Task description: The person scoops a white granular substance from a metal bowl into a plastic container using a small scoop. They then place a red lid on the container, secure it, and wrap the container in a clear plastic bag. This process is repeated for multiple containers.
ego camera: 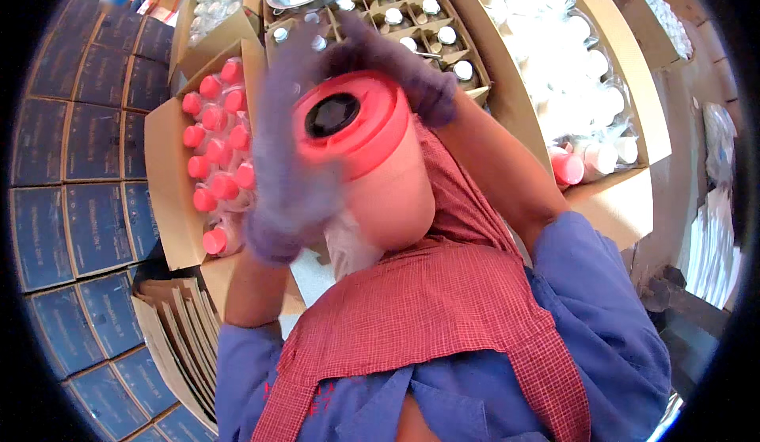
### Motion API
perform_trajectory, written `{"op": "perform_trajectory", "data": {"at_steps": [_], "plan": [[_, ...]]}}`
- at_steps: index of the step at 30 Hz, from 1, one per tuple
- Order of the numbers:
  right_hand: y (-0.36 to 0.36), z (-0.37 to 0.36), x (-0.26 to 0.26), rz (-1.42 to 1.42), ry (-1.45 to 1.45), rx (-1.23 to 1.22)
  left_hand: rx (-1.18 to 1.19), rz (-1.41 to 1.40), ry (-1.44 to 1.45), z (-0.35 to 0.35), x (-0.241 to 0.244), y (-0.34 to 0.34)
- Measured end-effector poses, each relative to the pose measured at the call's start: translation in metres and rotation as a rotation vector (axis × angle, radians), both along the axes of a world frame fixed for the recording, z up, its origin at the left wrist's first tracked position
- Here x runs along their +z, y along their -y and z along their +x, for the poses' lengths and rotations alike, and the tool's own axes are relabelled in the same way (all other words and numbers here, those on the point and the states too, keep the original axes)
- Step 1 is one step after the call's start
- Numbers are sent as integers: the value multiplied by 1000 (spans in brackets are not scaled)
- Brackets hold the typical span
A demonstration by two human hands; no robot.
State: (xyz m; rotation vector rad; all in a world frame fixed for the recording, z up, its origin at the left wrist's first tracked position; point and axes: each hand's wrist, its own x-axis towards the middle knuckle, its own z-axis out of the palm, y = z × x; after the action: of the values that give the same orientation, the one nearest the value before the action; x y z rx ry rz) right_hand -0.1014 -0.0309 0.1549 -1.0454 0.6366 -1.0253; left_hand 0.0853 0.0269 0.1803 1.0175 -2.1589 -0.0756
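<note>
Close in front of my chest is a large pink plastic container with a red lid and a round black cap on that lid. My left hand, gloved in purple and badly blurred, is at the container's left side; whether it grips is not clear. My right hand, gloved likewise, reaches over the far side of the lid, fingers pointing left. A thin clear plastic bag or film hangs under the container's left side. Beyond the hands stands a divided carton of bottles with white caps.
An open carton of red-capped bottles stands at left, a larger carton of white-topped bottles at right. A metal bowl holding white pieces rests at the top. Stacked dark boxes line the left; flattened cardboard leans below.
</note>
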Motion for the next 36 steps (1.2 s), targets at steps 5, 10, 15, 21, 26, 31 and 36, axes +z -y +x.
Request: {"op": "perform_trajectory", "data": {"at_steps": [5,10,15,21,26,31,36], "plan": [[-25,-30,-8,-904,-438,-154,42,202,-121,43,-9,10],[-6,-14,-21,-181,-31,201,-230,396,222,30,44,16],[-19,-31,-24,-413,14,242,-314,559,489,-1,83,8],[-38,-27,-19,-497,-126,20,-398,687,430,-1,77,22],[-44,-13,-21,-467,-118,-102,-317,736,416,-6,70,23],[-7,21,-66,-854,-689,-355,175,899,505,12,25,54],[9,32,-65,-193,-367,-70,118,538,589,18,31,46]]}}
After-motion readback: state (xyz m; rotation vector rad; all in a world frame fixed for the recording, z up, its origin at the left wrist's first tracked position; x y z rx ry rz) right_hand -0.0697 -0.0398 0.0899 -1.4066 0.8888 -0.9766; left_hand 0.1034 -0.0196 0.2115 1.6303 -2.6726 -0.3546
